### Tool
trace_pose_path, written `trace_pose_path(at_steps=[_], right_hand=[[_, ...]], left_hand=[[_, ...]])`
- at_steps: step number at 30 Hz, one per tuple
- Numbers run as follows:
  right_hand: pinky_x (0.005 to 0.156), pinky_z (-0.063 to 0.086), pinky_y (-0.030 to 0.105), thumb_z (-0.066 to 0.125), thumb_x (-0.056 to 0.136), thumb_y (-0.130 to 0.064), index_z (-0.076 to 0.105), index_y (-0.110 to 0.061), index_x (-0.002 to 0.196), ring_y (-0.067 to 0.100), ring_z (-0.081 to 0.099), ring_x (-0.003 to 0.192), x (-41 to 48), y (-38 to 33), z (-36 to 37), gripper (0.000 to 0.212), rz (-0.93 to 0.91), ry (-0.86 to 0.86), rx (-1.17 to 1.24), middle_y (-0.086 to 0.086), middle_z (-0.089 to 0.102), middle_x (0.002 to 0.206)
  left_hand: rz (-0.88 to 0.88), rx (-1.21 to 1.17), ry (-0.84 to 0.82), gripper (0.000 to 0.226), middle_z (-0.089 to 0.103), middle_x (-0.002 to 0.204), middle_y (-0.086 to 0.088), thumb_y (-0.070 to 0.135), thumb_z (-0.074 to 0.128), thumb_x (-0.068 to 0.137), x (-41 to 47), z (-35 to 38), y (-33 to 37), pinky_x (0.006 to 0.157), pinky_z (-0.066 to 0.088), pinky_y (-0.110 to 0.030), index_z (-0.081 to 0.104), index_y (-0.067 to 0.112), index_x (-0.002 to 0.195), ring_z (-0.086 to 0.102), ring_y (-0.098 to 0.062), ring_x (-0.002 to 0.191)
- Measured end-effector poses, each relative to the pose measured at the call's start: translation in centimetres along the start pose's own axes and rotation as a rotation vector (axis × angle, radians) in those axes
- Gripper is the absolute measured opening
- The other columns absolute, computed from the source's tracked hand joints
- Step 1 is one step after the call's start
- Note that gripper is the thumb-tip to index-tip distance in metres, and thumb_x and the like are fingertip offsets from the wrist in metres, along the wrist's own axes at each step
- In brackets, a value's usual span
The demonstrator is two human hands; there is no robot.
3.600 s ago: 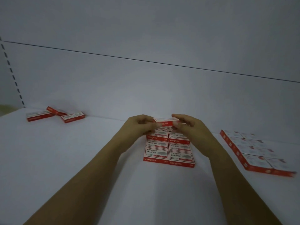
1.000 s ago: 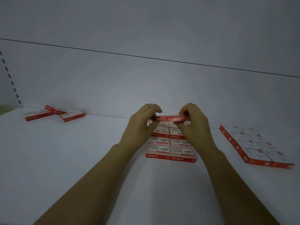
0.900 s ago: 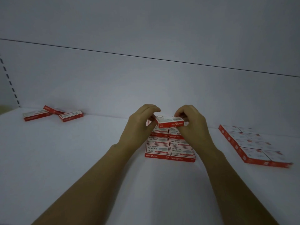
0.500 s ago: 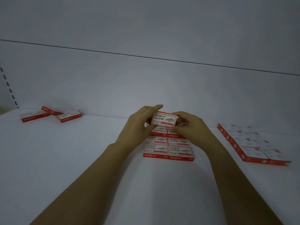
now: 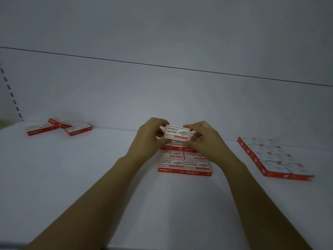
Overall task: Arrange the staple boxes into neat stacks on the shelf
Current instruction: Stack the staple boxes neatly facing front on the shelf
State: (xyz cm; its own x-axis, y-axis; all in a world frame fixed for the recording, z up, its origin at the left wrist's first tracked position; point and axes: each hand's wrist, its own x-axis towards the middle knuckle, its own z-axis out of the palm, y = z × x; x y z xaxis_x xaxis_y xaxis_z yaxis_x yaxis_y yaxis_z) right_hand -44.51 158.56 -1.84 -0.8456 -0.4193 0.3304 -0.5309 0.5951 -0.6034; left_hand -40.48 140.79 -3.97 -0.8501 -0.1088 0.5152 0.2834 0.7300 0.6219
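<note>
A red and white staple box (image 5: 177,132) is tilted up with its printed face toward me, above the far end of a block of staple boxes (image 5: 184,164) laid two wide on the white shelf (image 5: 90,177). My left hand (image 5: 149,139) pinches the box's left end. My right hand (image 5: 205,139) pinches its right end. The far rows of the block are hidden behind my hands.
Three loose staple boxes (image 5: 58,127) lie at the back left, near the shelf's rear wall. A second flat block of boxes (image 5: 273,157) sits at the right. A slotted upright (image 5: 10,94) runs down the far left.
The box was held flat and edge-on a second ago; both hands have since turned it so its printed top faces me. The blocks on the shelf have not moved.
</note>
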Motion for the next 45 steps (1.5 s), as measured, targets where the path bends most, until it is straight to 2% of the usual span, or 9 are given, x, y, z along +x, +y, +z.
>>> trace_pose_path(at_steps=[4,9,14,17,27,30,32,37,45], right_hand=[[0.061,0.043,0.009,0.073,0.079,-0.020,0.049,-0.024,0.133,0.004,0.057,0.081,-0.1,-0.9,-0.6,0.059,0.032,-0.092,-0.068,-0.006,0.048,0.113],[0.061,0.049,0.016,0.076,0.076,-0.016,0.053,-0.020,0.117,0.006,0.062,0.078,-1.4,-2.1,-0.4,0.047,0.132,-0.170,-0.022,-0.008,0.056,0.103],[0.061,0.044,0.011,0.075,0.076,-0.012,0.058,-0.014,0.113,0.008,0.058,0.080,-2.4,-2.4,0.7,0.041,0.188,-0.193,-0.044,-0.003,0.060,0.100],[0.059,0.038,0.007,0.074,0.078,-0.014,0.061,-0.013,0.113,0.007,0.055,0.082,-2.5,-2.3,1.4,0.037,0.197,-0.185,-0.090,0.001,0.065,0.109],[0.084,0.047,0.024,0.070,0.081,-0.014,0.061,-0.011,0.120,0.018,0.059,0.100,-1.7,-2.8,2.2,0.040,0.234,-0.154,-0.234,0.007,0.061,0.118],[0.075,0.043,0.021,0.069,0.082,-0.021,0.064,-0.008,0.113,0.016,0.056,0.088,-1.1,-3.6,2.0,0.035,0.197,-0.207,-0.346,0.009,0.063,0.112],[0.080,0.044,0.023,0.066,0.084,-0.028,0.064,-0.008,0.115,0.018,0.057,0.095,-0.5,-4.3,2.3,0.037,0.156,-0.181,-0.382,0.010,0.060,0.117],[0.086,0.043,0.028,0.059,0.089,-0.030,0.060,-0.010,0.121,0.023,0.056,0.105,1.2,-6.6,4.1,0.038,0.051,-0.159,-0.395,0.011,0.056,0.121],[0.093,0.041,0.031,0.054,0.092,-0.026,0.058,-0.008,0.123,0.027,0.051,0.114,4.2,-11.4,9.8,0.036,-0.140,-0.314,-0.422,0.013,0.051,0.125]], left_hand=[[-0.056,0.113,-0.106,0.043,0.058,0.110,0.000,0.021,0.075,0.078,-0.1,-1.0,0.9,0.069,0.043,-0.011,0.060,0.014,0.117,0.055,-0.007,0.086],[-0.155,0.131,-0.193,0.041,0.065,0.109,-0.003,0.021,0.075,0.078,-1.2,-1.7,1.8,0.069,0.044,-0.014,0.063,0.010,0.115,0.055,-0.009,0.082],[-0.299,0.138,-0.228,0.044,0.064,0.112,-0.008,0.020,0.073,0.080,-2.4,-1.0,1.5,0.080,0.047,-0.024,0.059,0.005,0.119,0.058,-0.017,0.090],[-0.366,0.104,-0.270,0.036,0.067,0.107,-0.007,0.023,0.074,0.080,-2.5,-0.3,1.2,0.073,0.045,-0.023,0.065,0.006,0.110,0.057,-0.015,0.082],[-0.378,0.086,-0.405,0.030,0.067,0.113,-0.007,0.024,0.056,0.093,-2.3,0.2,0.8,0.078,0.045,-0.023,0.064,0.008,0.117,0.063,-0.020,0.096],[-0.352,0.147,-0.429,0.033,0.067,0.111,-0.010,0.030,0.053,0.094,-2.2,0.1,0.8,0.072,0.046,-0.024,0.063,0.006,0.114,0.062,-0.020,0.091],[-0.344,0.197,-0.421,0.036,0.065,0.111,-0.013,0.034,0.053,0.093,-2.0,-0.5,0.8,0.067,0.045,-0.022,0.062,0.004,0.111,0.057,-0.019,0.085],[-0.341,0.386,-0.355,0.046,0.059,0.122,-0.012,0.039,0.049,0.095,-2.2,-3.5,-0.4,0.089,0.044,-0.029,0.055,0.004,0.123,0.056,-0.023,0.105],[-0.484,0.571,-0.235,0.044,0.058,0.122,-0.013,0.038,0.047,0.095,-4.7,-12.1,-4.8,0.093,0.043,-0.032,0.055,0.005,0.123,0.054,-0.025,0.110]])
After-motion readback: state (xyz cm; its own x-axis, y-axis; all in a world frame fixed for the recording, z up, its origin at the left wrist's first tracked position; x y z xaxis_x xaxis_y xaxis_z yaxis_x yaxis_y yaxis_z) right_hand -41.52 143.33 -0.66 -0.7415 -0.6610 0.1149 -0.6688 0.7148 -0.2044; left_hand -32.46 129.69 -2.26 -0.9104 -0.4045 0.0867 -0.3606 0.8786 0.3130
